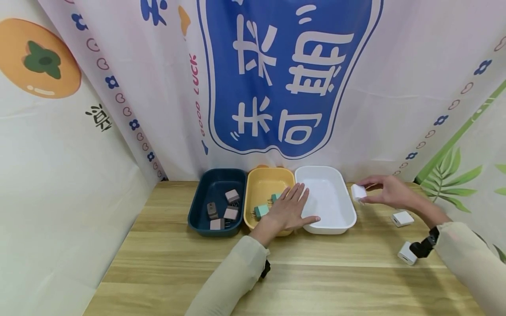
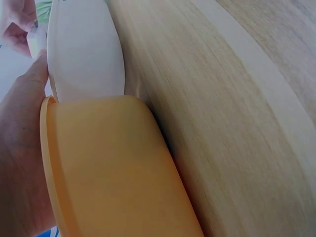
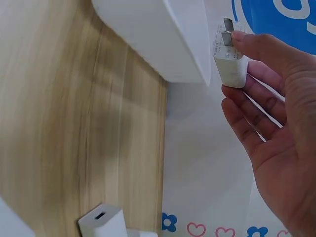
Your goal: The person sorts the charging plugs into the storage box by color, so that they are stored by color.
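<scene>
My right hand (image 1: pixel 389 192) pinches a white charger plug (image 1: pixel 359 193) between thumb and fingers, just right of the white tray (image 1: pixel 349 219). Two metal prongs stick out of this white charger plug (image 3: pixel 231 64) beside the thumb in the right wrist view. With fingers spread, my left hand (image 1: pixel 287 211) lies over the side where the yellow tray (image 1: pixel 253 175) meets the white one. Green charger plugs (image 1: pixel 261 211) lie in the yellow tray, partly hidden by that hand. In the left wrist view the hand is along the rim of the yellow tray (image 2: pixel 108 163).
A dark blue tray (image 1: pixel 197 210) at the left holds several pink and brown charger plugs (image 1: pixel 231 213). Two more white charger plugs (image 1: pixel 402 218) rest on the wooden table (image 1: pixel 316 276) near the right forearm. A printed curtain (image 1: pixel 174 145) hangs right behind the trays.
</scene>
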Demonstrator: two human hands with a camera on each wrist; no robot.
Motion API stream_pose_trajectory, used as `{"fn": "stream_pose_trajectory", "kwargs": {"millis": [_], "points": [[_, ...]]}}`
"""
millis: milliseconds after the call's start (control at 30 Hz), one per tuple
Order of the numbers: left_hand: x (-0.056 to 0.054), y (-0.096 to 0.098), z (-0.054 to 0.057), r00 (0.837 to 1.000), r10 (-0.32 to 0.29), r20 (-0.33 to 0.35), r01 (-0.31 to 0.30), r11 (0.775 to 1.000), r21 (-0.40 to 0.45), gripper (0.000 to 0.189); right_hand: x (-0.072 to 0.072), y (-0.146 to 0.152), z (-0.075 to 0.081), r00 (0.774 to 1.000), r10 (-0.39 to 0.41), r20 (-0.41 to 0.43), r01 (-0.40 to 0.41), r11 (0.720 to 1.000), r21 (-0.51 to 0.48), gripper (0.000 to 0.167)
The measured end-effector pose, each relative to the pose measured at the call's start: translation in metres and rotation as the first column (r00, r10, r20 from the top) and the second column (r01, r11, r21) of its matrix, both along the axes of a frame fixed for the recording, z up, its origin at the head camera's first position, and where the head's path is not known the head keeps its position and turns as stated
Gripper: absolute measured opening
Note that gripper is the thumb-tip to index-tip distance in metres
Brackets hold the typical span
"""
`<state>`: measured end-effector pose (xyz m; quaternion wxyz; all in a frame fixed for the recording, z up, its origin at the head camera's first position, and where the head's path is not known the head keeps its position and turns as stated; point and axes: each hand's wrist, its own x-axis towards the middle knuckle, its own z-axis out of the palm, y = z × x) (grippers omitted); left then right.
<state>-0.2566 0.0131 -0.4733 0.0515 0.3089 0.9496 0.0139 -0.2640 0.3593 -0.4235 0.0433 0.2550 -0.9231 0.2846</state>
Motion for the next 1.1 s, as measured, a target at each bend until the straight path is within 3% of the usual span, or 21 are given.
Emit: {"fn": "stream_pose_trajectory", "kwargs": {"millis": [333,633,1100], "points": [[0.0,0.0,-0.001,1.0,0.006,-0.006,-0.006,1.0,0.009,0.099,-0.011,-0.019,0.007,0.999,0.029,0.025,-0.028,0.999,-0.017,0.044],[0.0,0.001,-0.003,1.0,0.011,0.009,-0.011,1.0,0.008,0.1,-0.024,-0.035,0.004,0.996,0.089,0.029,-0.087,0.995,-0.045,0.042],[0.001,0.002,-0.001,1.0,0.017,0.011,-0.017,1.0,-0.002,0.101,-0.045,-0.052,-0.006,0.988,0.094,0.126,-0.086,0.994,-0.064,0.045]]}}
